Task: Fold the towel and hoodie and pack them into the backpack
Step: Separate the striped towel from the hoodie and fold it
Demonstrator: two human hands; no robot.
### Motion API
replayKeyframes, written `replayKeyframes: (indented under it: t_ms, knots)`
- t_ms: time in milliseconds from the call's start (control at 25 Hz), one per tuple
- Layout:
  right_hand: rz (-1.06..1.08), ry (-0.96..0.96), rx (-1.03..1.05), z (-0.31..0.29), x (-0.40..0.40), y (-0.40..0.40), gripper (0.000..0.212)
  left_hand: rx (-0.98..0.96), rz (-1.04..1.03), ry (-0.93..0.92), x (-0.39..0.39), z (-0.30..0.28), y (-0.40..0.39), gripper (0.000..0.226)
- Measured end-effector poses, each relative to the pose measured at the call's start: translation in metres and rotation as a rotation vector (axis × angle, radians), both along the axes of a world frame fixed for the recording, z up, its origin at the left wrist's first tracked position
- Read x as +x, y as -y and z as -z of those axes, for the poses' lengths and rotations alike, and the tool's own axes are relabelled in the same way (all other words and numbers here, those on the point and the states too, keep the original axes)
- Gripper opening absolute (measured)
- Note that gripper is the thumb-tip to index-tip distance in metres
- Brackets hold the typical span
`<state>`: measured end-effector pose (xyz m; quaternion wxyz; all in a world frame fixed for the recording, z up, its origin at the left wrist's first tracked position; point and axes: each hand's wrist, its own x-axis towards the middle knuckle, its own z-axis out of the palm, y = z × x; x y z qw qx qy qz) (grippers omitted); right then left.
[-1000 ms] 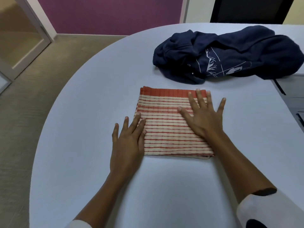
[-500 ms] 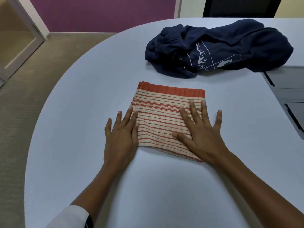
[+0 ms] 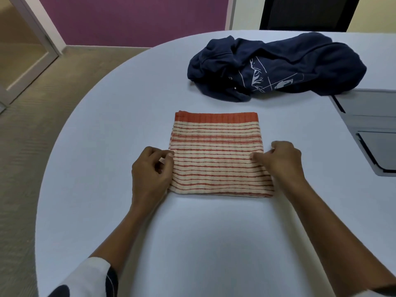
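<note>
A folded towel [image 3: 216,153], cream with orange stripes and an orange band at its far edge, lies flat in the middle of the white table [image 3: 107,146]. My left hand [image 3: 151,170] pinches the towel's left edge with curled fingers. My right hand [image 3: 280,160] pinches its right edge, thumb on top. A crumpled navy hoodie [image 3: 276,65] with a white line print lies beyond the towel at the back right. No backpack is in view.
A grey recessed panel [image 3: 368,129] is set into the table at the right edge. A dark chair back [image 3: 308,11] stands behind the table. Carpeted floor and a glass door lie to the left.
Both hands were flat on the towel, smoothing it. They have slid outward to its left and right edges and curled to pinch them. The towel now lies straighter.
</note>
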<state>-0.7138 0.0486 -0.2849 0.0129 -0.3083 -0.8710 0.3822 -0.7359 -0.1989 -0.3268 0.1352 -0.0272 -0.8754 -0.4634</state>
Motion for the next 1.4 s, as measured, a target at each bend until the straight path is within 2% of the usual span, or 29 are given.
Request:
replayKeyframes:
  t_ms: [120,200,320,440,520,600,680,760,920,1000,1080,1200,1280,1400]
  knots:
    - [0.105,0.049,-0.372,-0.022,-0.019,-0.007,0.019,-0.040,-0.019,0.007,-0.003,0.000,0.001,0.038]
    - [0.078,0.089,-0.513,-0.040,-0.026,-0.005,0.016,-0.062,-0.023,0.037,-0.006,0.002,0.002,0.041]
    - [-0.039,0.013,-0.606,-0.059,-0.039,0.012,0.019,-0.055,0.008,0.064,-0.009,0.005,0.004,0.042]
    - [-0.174,-0.049,-0.607,-0.070,-0.055,0.050,0.020,-0.037,0.017,0.068,-0.010,0.006,0.005,0.038]
    - [-0.245,-0.016,-0.511,-0.067,-0.065,0.081,0.025,-0.029,0.022,0.055,-0.010,0.006,0.007,0.030]
    - [-0.321,0.030,-0.358,-0.055,-0.071,0.111,0.017,-0.034,0.020,0.020,-0.011,0.007,0.008,0.023]
    - [-0.423,0.071,-0.178,-0.041,-0.074,0.133,0.013,-0.027,0.015,0.007,-0.012,0.007,0.009,0.022]
    - [-0.484,0.097,-0.035,-0.029,-0.076,0.146,0.017,-0.021,0.006,-0.014,-0.013,0.009,0.009,0.022]
    - [-0.521,0.089,0.014,-0.009,-0.074,0.152,0.024,-0.006,-0.051,-0.029,-0.014,0.011,0.010,0.022]
    - [-0.500,0.030,-0.058,-0.007,-0.071,0.151,0.023,0.058,-0.079,-0.027,-0.013,0.008,0.009,0.027]
    - [-0.451,-0.060,-0.093,-0.010,-0.066,0.145,0.031,0.148,-0.089,0.019,-0.012,0.004,0.006,0.033]
    - [-0.523,-0.170,0.352,0.005,-0.057,0.127,0.051,0.188,-0.005,0.126,-0.011,-0.006,0.010,0.029]
    - [-0.640,-0.110,0.527,0.025,-0.053,0.121,0.065,0.044,0.049,0.198,-0.015,-0.014,0.007,0.041]
    - [-0.734,-0.077,0.592,0.049,-0.053,0.117,0.071,-0.326,0.090,0.128,-0.017,-0.027,-0.019,0.049]
